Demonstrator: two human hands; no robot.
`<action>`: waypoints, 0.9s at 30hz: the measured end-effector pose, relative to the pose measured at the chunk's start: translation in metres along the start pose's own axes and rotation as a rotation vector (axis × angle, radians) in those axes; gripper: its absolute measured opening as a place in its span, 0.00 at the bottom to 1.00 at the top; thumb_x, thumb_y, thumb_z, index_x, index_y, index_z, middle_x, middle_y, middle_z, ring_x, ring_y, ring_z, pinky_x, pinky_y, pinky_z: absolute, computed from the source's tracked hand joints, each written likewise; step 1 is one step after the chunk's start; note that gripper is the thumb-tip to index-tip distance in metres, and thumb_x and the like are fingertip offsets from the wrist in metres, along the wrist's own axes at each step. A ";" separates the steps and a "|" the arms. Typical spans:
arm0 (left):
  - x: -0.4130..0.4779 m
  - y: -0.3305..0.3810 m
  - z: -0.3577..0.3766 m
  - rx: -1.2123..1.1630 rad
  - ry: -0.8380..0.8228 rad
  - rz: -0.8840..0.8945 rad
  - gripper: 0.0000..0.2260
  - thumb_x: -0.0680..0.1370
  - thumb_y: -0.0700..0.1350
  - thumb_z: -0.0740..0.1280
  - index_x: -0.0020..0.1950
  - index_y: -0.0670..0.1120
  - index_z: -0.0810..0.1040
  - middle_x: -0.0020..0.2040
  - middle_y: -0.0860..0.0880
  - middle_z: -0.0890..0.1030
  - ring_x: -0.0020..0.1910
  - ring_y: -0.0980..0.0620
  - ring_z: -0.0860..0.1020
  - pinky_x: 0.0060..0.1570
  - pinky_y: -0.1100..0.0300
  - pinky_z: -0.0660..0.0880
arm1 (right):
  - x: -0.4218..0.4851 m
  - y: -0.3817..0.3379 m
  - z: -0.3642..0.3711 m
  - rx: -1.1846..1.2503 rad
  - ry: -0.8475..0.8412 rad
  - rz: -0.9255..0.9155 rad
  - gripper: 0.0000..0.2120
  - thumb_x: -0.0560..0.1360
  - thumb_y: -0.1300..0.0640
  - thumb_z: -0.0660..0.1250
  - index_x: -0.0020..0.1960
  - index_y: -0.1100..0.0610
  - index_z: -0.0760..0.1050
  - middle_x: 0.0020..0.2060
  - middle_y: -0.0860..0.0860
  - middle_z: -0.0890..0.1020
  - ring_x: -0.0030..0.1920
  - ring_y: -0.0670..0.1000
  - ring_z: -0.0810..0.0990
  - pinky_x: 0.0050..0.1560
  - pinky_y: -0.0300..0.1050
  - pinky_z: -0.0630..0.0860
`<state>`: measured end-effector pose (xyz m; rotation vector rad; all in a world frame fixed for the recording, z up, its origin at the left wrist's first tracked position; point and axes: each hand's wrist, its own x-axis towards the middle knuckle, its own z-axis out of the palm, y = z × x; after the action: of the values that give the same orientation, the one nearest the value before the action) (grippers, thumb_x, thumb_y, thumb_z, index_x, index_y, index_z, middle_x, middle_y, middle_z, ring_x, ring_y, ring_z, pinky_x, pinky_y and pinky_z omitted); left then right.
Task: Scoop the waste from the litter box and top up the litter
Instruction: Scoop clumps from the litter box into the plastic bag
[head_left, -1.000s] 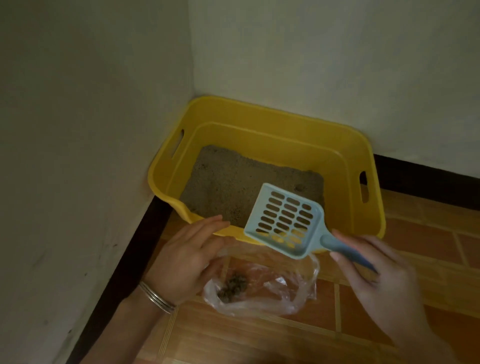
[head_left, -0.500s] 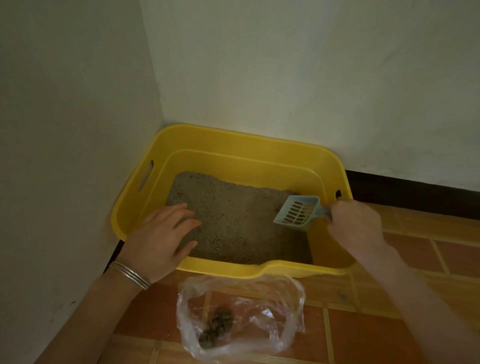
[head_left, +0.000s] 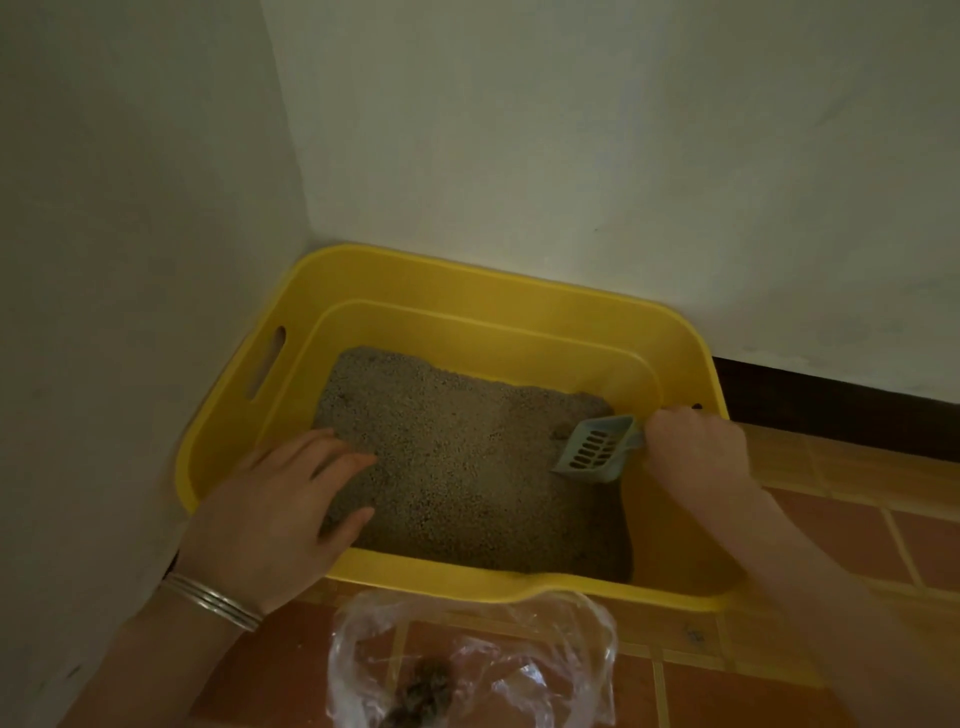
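Fingers (head_left: 337, 462) of the left hand (head_left: 270, 514) are straight and slightly spread, reaching in over the near-left rim. The palm sits over the rim; can't tell if the tips touch the litter. Right hand (head_left: 696, 452) fingers are curled tight round the scoop handle, which is hidden in the fist.

Rest, big to small:
- Back wall (head_left: 571, 130) and left wall (head_left: 130, 260): plain, pale, meeting in a corner. Dark skirting (head_left: 831, 400) runs along the base on the right.
- Floor (head_left: 831, 535): reddish-brown tiles, lighter grout lines.
- Litter box (head_left: 467, 280): yellow plastic tub pushed into the corner. Slot handle visible in the left end wall.
- Litter (head_left: 457, 467): grey-beige granules across the box bottom, with a bare yellow strip at the right end.
- Plastic bag (head_left: 571, 654): clear, crumpled, mouth open, on the floor just in front of the box's near rim.
- Scoop (head_left: 595, 452): pale blue, slotted, inside the box at the right end, tilted, low edge down at the litter surface.
- Waste (head_left: 423, 686): dark clumps at the bottom of the bag. Small darker lump (head_left: 561, 428) in the litter just beside the scoop; can't tell what it is.
- Bangles (head_left: 213, 600): thin, silver, on the left wrist.
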<state>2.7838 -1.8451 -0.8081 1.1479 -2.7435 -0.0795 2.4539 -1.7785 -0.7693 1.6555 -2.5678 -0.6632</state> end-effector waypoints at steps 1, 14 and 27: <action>0.000 0.001 0.000 0.011 -0.001 -0.006 0.22 0.73 0.59 0.55 0.56 0.50 0.80 0.52 0.52 0.81 0.56 0.50 0.78 0.45 0.54 0.76 | 0.005 0.000 0.002 0.032 -0.028 -0.001 0.16 0.77 0.59 0.60 0.31 0.54 0.62 0.28 0.48 0.67 0.30 0.48 0.69 0.33 0.42 0.68; -0.010 -0.008 -0.008 -0.008 0.068 -0.095 0.20 0.73 0.57 0.57 0.55 0.50 0.81 0.50 0.53 0.81 0.49 0.52 0.78 0.42 0.55 0.74 | 0.062 -0.018 0.024 0.501 -0.181 -0.167 0.13 0.76 0.55 0.65 0.60 0.51 0.76 0.50 0.49 0.80 0.47 0.48 0.77 0.50 0.47 0.77; -0.014 -0.012 -0.009 -0.039 0.108 -0.138 0.14 0.72 0.54 0.60 0.49 0.52 0.83 0.45 0.56 0.82 0.44 0.53 0.80 0.44 0.58 0.71 | 0.083 -0.093 0.015 0.555 -0.106 -0.385 0.15 0.76 0.54 0.64 0.63 0.50 0.74 0.53 0.51 0.81 0.46 0.49 0.78 0.46 0.45 0.76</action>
<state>2.8033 -1.8436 -0.8026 1.2899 -2.5566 -0.0854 2.4951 -1.8782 -0.8336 2.3699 -2.6895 -0.0199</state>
